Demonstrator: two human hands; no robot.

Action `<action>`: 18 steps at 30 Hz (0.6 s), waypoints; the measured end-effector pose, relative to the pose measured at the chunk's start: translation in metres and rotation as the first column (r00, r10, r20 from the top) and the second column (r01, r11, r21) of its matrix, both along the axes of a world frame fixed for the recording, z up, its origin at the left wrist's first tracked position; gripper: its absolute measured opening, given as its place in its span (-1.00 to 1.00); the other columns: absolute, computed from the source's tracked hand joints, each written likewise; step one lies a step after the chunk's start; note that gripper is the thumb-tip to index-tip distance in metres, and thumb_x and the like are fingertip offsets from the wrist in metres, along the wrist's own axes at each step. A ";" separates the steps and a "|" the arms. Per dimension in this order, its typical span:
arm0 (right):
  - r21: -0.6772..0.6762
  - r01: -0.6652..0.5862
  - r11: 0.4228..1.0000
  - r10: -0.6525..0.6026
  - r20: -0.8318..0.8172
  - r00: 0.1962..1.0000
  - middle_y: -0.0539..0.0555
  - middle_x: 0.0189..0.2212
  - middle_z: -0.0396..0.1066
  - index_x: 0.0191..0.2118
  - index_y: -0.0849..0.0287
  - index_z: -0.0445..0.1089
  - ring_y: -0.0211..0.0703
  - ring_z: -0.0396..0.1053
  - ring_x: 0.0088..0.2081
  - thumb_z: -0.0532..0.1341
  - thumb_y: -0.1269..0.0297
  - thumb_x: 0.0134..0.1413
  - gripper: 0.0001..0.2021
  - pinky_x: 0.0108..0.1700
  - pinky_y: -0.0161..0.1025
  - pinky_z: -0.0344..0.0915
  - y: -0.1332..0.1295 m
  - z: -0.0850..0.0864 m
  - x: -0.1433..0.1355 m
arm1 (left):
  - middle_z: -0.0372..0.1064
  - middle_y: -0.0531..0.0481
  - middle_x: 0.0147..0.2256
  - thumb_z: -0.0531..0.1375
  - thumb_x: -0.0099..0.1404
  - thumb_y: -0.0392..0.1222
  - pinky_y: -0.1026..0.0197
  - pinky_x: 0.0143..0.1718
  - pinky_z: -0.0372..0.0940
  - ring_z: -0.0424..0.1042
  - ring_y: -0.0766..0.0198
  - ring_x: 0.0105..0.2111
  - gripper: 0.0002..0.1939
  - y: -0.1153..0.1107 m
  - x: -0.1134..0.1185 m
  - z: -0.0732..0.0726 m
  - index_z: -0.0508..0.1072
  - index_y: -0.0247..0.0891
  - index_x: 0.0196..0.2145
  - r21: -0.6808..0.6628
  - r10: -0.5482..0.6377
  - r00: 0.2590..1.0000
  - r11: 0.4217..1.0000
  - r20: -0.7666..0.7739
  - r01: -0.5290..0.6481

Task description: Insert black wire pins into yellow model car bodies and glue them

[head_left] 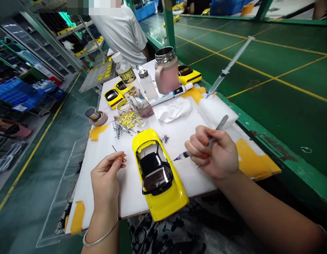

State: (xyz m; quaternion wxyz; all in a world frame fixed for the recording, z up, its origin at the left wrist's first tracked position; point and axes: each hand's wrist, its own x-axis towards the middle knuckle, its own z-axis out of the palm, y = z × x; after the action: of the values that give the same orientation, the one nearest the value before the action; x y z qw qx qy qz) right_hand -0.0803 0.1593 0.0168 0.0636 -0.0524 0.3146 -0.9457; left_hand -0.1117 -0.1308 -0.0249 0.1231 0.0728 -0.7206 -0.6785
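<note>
A yellow model car body [165, 203] with black glass lies on the white board, between my hands. Left of it, my left hand [107, 173] is closed in a pinch on a thin black part [114, 149], which sticks out past the fingertips. My right hand [213, 151] is wrapped round a slim syringe [182, 156], its purple needle tip close to the car's right side. A grey metal tool [222, 122], perhaps tweezers, also juts from that fist; its middle is hidden by the fingers. Tiny black bits [165, 138] lie beyond the car.
A larger syringe [223, 76] stands tip-down in a white foam block [218, 109]. Behind are a pink mug [167, 72], a pump bottle [147, 84], a marker [174, 93], tissue [175, 110] and bagged yellow parts [130, 120]. A person in a white shirt [122, 31] sits ahead.
</note>
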 end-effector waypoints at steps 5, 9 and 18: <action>-0.072 0.301 0.951 -0.298 0.055 0.953 -0.20 -0.67 -0.20 -0.51 0.12 0.00 -0.45 -0.25 -0.60 0.13 0.26 0.16 -0.70 -0.64 -0.54 -0.45 0.032 0.031 -0.001 | 0.57 -0.02 -0.29 0.43 0.13 -0.16 0.34 -0.38 0.35 0.46 0.34 -0.37 -0.79 0.000 0.000 0.001 0.63 -0.24 -0.26 0.003 -0.007 1.000 1.000 -0.017 0.007; 0.100 0.491 0.865 -0.492 -0.020 0.871 -0.15 -0.70 -0.11 -0.54 0.20 0.12 -0.51 -0.09 -0.60 -0.15 0.19 0.30 -0.61 -0.58 -0.44 -0.39 0.058 0.070 -0.002 | 0.56 0.04 -0.29 0.45 0.10 -0.16 0.36 -0.44 0.31 0.45 0.37 -0.41 -0.67 0.002 0.001 0.006 0.50 -0.20 -0.18 0.092 -0.008 0.999 0.996 -0.035 0.011; 0.512 0.589 0.626 -0.553 -0.241 0.798 0.00 -0.62 0.21 -0.50 0.21 0.42 -0.30 0.18 -0.57 0.36 0.04 0.05 -0.66 -0.60 -0.49 -0.24 0.081 0.049 -0.055 | 0.60 -0.05 -0.29 0.45 0.10 -0.14 0.33 -0.40 0.34 0.51 0.30 -0.35 -0.70 -0.001 -0.003 0.001 0.60 -0.26 -0.21 0.082 0.019 0.998 0.997 -0.062 -0.014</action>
State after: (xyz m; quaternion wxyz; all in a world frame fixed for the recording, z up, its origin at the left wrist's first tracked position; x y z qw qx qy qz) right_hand -0.1356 0.2399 0.0656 -0.2362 0.0426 0.5806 -0.7780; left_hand -0.1146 -0.1318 -0.0235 0.1484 0.0623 -0.6874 -0.7082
